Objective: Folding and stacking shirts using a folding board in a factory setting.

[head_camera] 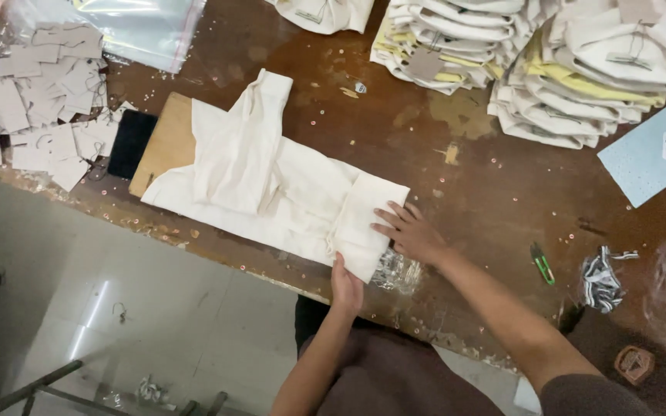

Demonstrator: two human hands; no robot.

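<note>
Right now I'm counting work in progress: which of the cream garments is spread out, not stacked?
The cream garment lying over the board at the table's near edge, under the left hand and right hand. The others sit folded in piles at the far edge.

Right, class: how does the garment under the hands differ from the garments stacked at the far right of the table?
The garment lies alone, partly folded over a board; the stacked garments are fully folded and piled. The stacked garments carry hang tags and show yellow parts; the garment shows neither. The left hand grips its near edge, the right hand presses its fold. Both are cream fabric.
</note>
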